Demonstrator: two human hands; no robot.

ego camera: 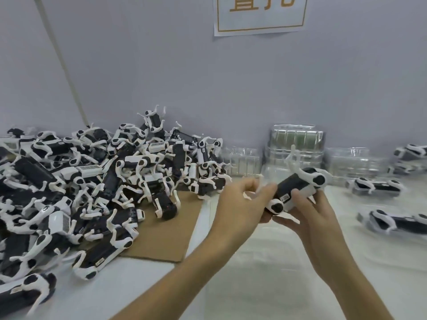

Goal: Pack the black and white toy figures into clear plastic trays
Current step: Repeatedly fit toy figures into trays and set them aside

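1. The left hand (pixel 240 204) and the right hand (pixel 317 215) meet mid-frame above the bench (pixel 143 285). Together they hold one black and white plastic toy figure shaped like a four-legged robot dog (pixel 298 187). The left hand's curled fingers pinch a white leg at the figure's lower end. The right hand's fingers wrap the black body from beneath. The figure is tilted, with one white leg pointing up.
2. At far left, a large heap of the same black and white toy figures (pixel 92 181) covers the white bench and reaches back to the grey wall (pixel 161 77).
3. A flat sheet of brown cardboard (pixel 166 232) lies on the bench under the heap's right edge, just left of the left hand.
4. Behind the hands, stacks of empty clear plastic trays (pixel 297 144) stand against the wall. The middle stack is the tallest.
5. At right, more figures lie in clear trays (pixel 379 187) on the bench. They are blurred.
6. High on the wall above the hands hangs a white paper sign with orange characters (pixel 261 15), cut off by the top edge.
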